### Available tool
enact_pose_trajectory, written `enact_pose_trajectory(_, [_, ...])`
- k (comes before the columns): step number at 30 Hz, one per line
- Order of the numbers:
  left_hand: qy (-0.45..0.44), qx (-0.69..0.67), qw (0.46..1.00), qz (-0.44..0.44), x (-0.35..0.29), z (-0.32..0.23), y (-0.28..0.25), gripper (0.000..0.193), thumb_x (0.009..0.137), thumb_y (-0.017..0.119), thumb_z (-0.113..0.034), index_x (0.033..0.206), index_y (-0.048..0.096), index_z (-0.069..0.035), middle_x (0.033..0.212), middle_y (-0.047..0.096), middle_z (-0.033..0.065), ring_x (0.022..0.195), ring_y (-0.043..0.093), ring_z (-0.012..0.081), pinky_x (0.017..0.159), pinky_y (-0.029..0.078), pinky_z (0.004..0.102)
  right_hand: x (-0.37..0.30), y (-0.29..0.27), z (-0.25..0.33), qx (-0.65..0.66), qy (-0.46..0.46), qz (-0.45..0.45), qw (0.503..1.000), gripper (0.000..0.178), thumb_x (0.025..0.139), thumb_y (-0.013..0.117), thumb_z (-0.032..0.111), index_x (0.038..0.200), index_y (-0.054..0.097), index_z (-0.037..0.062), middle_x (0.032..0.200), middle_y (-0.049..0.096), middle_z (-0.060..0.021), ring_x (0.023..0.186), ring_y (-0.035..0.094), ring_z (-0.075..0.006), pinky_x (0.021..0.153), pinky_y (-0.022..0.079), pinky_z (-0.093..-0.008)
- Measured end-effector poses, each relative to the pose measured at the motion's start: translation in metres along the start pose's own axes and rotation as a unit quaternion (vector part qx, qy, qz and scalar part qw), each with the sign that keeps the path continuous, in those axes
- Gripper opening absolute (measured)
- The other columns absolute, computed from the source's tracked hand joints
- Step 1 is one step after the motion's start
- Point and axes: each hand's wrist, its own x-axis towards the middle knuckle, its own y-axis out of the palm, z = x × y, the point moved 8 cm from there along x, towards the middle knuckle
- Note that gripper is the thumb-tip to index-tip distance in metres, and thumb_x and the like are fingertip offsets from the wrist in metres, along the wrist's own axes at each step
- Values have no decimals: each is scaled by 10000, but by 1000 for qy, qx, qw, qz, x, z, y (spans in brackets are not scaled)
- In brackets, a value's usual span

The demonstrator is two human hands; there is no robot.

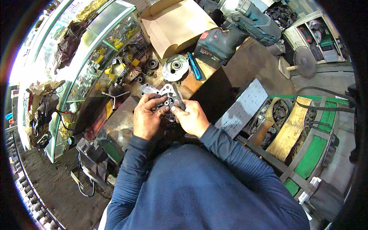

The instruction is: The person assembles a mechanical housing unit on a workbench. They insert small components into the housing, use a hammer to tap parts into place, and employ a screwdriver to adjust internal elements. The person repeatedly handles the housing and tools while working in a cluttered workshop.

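My left hand (147,117) is closed, thumb and fingers pressed on a small silver cast-metal housing (167,91) with a round opening. My right hand (192,119) grips a narrow, dark grey flat metal tool (178,96), which slants up and left across the housing; its exact kind is unclear. The fingers hide part of both. Just beyond lies a round silver end cover (175,68) with a central hole. A shiny blue cylindrical tool (194,67) rests beside it on the bench.
A teal and black cordless impact wrench (216,48) stands at the bench's right, by an open cardboard box (180,25). A glass case (86,63) with small parts bounds the left. A T-shaped metal wrench (115,99) lies left of my hands. Green-edged parts trays (312,157) are at right.
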Motion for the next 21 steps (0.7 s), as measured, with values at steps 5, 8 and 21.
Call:
enact_pose_trajectory(5, [-48, -18, 998, 45, 6, 6, 0, 373, 809, 877, -109, 1173, 805, -69, 1147, 700, 74, 1016, 656, 208, 892, 523, 323, 2, 6, -7, 85, 63, 26, 994, 197, 1015, 659, 119, 864, 697, -1, 650, 655, -21, 545, 584, -106, 523, 466, -304])
enact_pose_trajectory(8, [-24, -16, 999, 35, 7, 2, 0, 373, 814, 875, -114, 1177, 803, -68, 1135, 695, 76, 1007, 646, 202, 888, 519, 316, 4, 5, -4, 69, 112, 41, 990, 182, 1020, 666, 128, 883, 701, 12, 653, 657, -18, 533, 584, -83, 495, 450, -286])
enact_pose_trajectory(21, [3, -7, 1000, 12, 4, -4, 0, 363, 814, 876, -135, 1161, 800, -62, 1058, 672, 85, 949, 652, 219, 843, 525, 330, 1, 2, 0, 105, 97, 29, 989, 151, 1015, 666, 123, 926, 713, 9, 674, 660, -17, 579, 603, -83, 537, 477, -276])
